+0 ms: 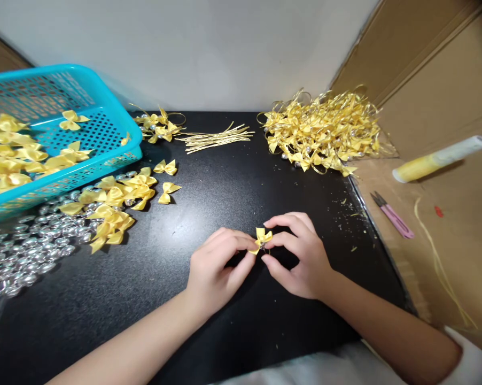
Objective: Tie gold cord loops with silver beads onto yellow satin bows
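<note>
A small yellow ribbon bow (pixel 261 235) is held just above the black table, near its middle. My left hand (pixel 223 262) pinches the bow's left side between thumb and fingers. From the right, my right hand (pixel 299 256) closes its curled fingertips on the bow's other edge. Beneath the bow, between the fingers, shows a tiny dark or silvery part, too small to make out. Two loose bows (pixel 168 191) lie farther off to the left. Beside them is a heap of yellow bows (pixel 115 224) on a spread of shiny silver beads (pixel 36 246).
A turquoise basket (pixel 139 147) with yellow bows stands at left. Behind lie gold ties (pixel 217 138), a small bow cluster (pixel 158 127) and a large pile of bows with gold loops (pixel 321 131). At right are pink snips (pixel 395 216), a yellow-white tube (pixel 441 159) and loose string (pixel 437 262).
</note>
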{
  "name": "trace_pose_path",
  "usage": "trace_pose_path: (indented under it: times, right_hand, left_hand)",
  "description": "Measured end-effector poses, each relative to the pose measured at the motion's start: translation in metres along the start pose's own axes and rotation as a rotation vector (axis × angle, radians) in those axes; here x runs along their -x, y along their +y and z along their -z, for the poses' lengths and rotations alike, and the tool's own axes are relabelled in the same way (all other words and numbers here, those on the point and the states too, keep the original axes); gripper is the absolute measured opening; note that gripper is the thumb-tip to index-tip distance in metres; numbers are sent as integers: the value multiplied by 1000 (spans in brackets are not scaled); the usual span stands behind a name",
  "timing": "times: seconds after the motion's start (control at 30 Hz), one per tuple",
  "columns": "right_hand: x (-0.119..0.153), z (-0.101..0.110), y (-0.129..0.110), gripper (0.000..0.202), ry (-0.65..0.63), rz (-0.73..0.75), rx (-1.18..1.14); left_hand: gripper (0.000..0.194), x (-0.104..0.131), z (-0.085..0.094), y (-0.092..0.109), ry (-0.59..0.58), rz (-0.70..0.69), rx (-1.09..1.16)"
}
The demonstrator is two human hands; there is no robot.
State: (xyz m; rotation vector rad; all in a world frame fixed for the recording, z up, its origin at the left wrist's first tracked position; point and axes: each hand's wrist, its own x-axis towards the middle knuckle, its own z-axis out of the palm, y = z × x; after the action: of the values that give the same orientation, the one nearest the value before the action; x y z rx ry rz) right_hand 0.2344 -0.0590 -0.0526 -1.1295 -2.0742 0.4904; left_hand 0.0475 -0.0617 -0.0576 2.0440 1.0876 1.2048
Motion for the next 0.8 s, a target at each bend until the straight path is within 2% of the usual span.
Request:
trace_pose_path:
  times: [0.07,0.17,0.33,0.53,0.8]
  right_hand:
    - [-1,-1,-1,9,-11,-10,36]
    - [0,-2,-1,11,-27,5,44]
    - [0,-1,-3,14,-68,6,-4]
    - [-2,1,-4,17,-22,-69,-119]
    - [-4,-5,-3,20,-15,-125,-251]
  left_hand:
    - [13,0,-1,-1,-10,-20,10]
    - [13,0,-1,-1,-11,-21,9]
    - [8,2,-2,-1,50,127,-2]
    - [4,0,-3,-2,-30,287,149]
    - [3,1,-4,-3,-78,365,226]
